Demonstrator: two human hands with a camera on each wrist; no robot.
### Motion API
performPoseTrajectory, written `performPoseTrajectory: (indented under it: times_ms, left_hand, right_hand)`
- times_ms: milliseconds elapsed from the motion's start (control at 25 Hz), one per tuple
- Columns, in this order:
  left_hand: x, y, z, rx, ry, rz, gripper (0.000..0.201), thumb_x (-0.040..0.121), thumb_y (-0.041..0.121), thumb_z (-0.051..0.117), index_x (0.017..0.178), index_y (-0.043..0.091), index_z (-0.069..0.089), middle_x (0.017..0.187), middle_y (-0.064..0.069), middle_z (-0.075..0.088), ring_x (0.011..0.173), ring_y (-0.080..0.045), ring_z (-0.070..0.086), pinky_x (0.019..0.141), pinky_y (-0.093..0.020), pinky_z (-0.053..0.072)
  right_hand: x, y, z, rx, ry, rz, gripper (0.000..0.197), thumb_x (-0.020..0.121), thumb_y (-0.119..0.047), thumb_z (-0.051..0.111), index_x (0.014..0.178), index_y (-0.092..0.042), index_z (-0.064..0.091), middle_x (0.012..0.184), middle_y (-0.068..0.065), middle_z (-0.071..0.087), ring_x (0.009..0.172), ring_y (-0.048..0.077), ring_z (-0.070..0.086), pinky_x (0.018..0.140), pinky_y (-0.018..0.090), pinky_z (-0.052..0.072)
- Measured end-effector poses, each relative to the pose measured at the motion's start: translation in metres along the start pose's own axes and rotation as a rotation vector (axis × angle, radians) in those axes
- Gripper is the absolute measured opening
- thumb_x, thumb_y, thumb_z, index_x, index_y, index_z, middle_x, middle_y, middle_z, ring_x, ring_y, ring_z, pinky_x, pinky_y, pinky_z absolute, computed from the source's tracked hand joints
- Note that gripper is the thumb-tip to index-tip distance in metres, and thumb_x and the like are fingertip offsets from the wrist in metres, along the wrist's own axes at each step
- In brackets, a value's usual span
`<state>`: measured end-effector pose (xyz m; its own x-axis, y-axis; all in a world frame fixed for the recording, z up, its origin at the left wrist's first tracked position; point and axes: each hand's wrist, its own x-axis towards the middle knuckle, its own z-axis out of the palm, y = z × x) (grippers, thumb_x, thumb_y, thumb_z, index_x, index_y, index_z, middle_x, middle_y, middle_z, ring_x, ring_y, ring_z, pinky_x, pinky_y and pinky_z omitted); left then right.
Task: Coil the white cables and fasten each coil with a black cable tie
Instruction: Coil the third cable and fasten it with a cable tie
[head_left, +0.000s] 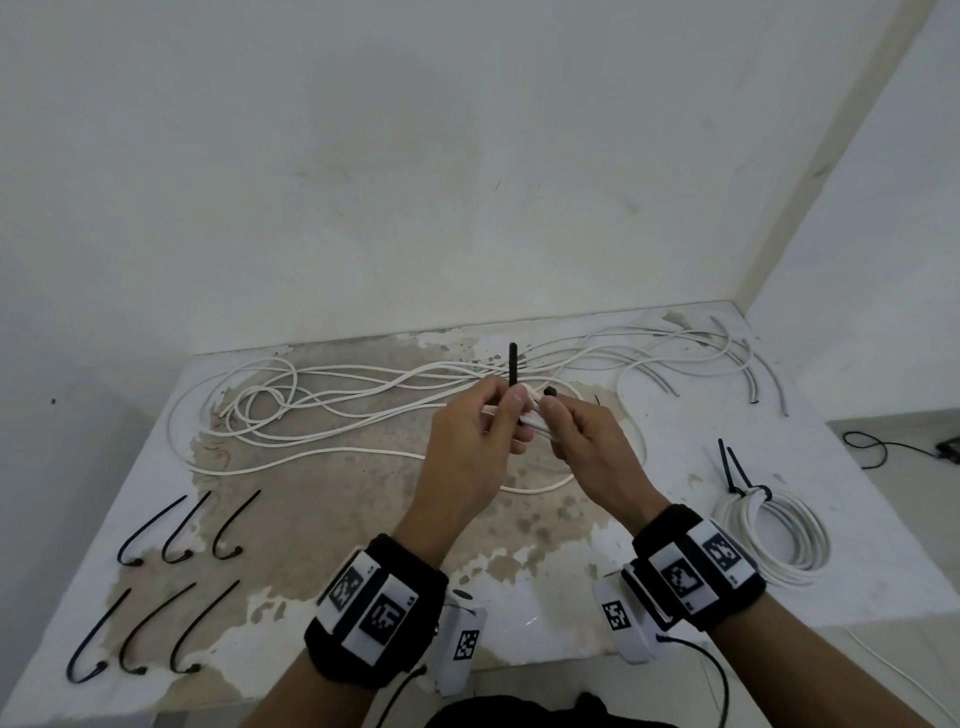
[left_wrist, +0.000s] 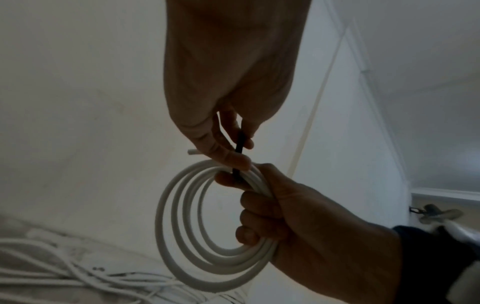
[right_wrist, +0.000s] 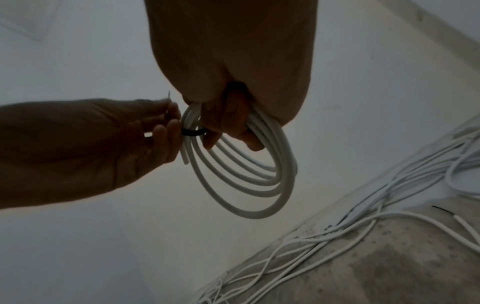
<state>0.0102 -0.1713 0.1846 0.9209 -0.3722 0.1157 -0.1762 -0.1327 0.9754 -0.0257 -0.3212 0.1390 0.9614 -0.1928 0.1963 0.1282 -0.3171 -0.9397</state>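
I hold a small coil of white cable (left_wrist: 205, 242) above the table's middle. My right hand (head_left: 548, 413) grips one side of the coil (right_wrist: 249, 181), its fingers curled through the loops. A black cable tie (head_left: 513, 364) wraps the bundle (right_wrist: 192, 132), and its tail stands upright. My left hand (head_left: 511, 410) pinches that tie (left_wrist: 239, 144) just above the coil. In the head view the hands hide most of the coil (head_left: 535, 422).
Loose white cables (head_left: 363, 400) sprawl across the far half of the worn table (head_left: 519, 613), more at the back right (head_left: 701, 358). A tied coil (head_left: 769, 535) lies on the right. Several spare black ties (head_left: 182, 530) lie at the front left.
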Motion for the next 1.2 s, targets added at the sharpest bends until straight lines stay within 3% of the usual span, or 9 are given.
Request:
performPoseTrajectory:
  times_ms: [80,280,400,560,680,840,960,1080,1200]
  left_hand:
    - [0.007,-0.001,-0.002,-0.072,-0.014,-0.033,0.023,0.101,0.021,0.051,0.090,0.008,0.067,0.081,0.003,0.069,0.064,-0.011,0.064,0.064,-0.025,0.055]
    - [0.018,0.005,0.001,-0.156,-0.051,-0.028,0.022,0.100,0.018,0.053,0.097,0.006,0.072,0.079,0.002,0.069,0.067,-0.013,0.064,0.066,-0.022,0.055]
    - [0.016,0.006,0.005,-0.232,-0.060,-0.018,0.025,0.102,0.018,0.050,0.100,0.005,0.070,0.084,-0.003,0.068,0.072,-0.016,0.064,0.070,-0.023,0.055]
    - [0.017,0.005,0.003,-0.244,-0.085,-0.015,0.029,0.104,0.021,0.044,0.091,0.006,0.065,0.081,-0.002,0.065,0.074,-0.016,0.064,0.071,-0.025,0.054]
    - [0.019,0.007,-0.001,-0.208,-0.140,-0.052,0.036,0.106,0.022,0.035,0.082,0.007,0.058,0.077,-0.001,0.062,0.075,-0.017,0.065,0.070,-0.027,0.056]
    - [0.025,0.015,-0.003,0.012,-0.167,-0.070,0.045,0.106,0.031,0.034,0.073,0.010,0.055,0.071,0.000,0.059,0.069,-0.017,0.064,0.066,-0.032,0.057]
    - [0.031,0.020,-0.004,0.153,-0.184,0.002,0.045,0.105,0.030,0.038,0.068,0.016,0.057,0.064,0.005,0.059,0.064,-0.014,0.062,0.070,-0.035,0.057]
    - [0.033,0.019,-0.004,0.223,-0.152,0.130,0.039,0.103,0.032,0.040,0.071,0.026,0.060,0.064,0.007,0.058,0.066,-0.017,0.063,0.073,-0.042,0.057]
    - [0.033,0.021,-0.002,0.248,-0.120,0.157,0.033,0.103,0.030,0.042,0.075,0.028,0.059,0.064,0.007,0.059,0.068,-0.017,0.064,0.075,-0.047,0.054]
  right_hand:
    - [0.000,-0.006,-0.002,0.043,-0.033,-0.003,0.040,0.107,-0.029,0.043,0.080,-0.003,0.057,0.060,-0.003,0.038,0.055,0.011,0.033,0.052,0.023,0.029]
    - [0.000,-0.025,-0.009,-0.098,-0.044,-0.038,0.021,0.107,-0.026,0.046,0.100,-0.025,0.066,0.066,-0.021,0.056,0.063,0.002,0.050,0.063,0.013,0.036]
    - [0.004,-0.024,-0.014,-0.125,0.000,-0.028,0.019,0.105,-0.029,0.051,0.101,-0.038,0.067,0.076,-0.021,0.061,0.072,0.001,0.054,0.070,0.020,0.037]
    - [0.006,-0.019,-0.017,-0.016,-0.017,0.031,0.023,0.106,-0.023,0.049,0.111,-0.017,0.071,0.064,-0.021,0.052,0.057,0.000,0.047,0.060,0.017,0.034]
    - [0.007,-0.023,-0.022,0.069,-0.022,0.046,0.027,0.107,-0.019,0.046,0.116,-0.011,0.070,0.056,-0.019,0.044,0.047,0.001,0.036,0.050,0.016,0.032]
    - [0.011,-0.025,-0.021,0.027,-0.026,0.023,0.026,0.108,-0.023,0.045,0.105,-0.018,0.071,0.062,-0.017,0.048,0.049,0.003,0.037,0.051,0.021,0.034]
    - [0.012,-0.030,-0.017,-0.011,0.003,-0.010,0.029,0.102,-0.034,0.044,0.078,-0.033,0.061,0.064,-0.014,0.049,0.051,0.004,0.038,0.057,0.029,0.033]
    - [0.017,-0.033,-0.014,0.016,0.078,-0.019,0.035,0.099,-0.040,0.040,0.072,-0.023,0.054,0.065,-0.010,0.046,0.054,0.005,0.039,0.059,0.031,0.032]
    - [0.020,-0.033,-0.011,-0.021,0.188,-0.029,0.045,0.096,-0.050,0.037,0.075,-0.015,0.054,0.064,-0.009,0.045,0.054,0.009,0.038,0.058,0.036,0.034]
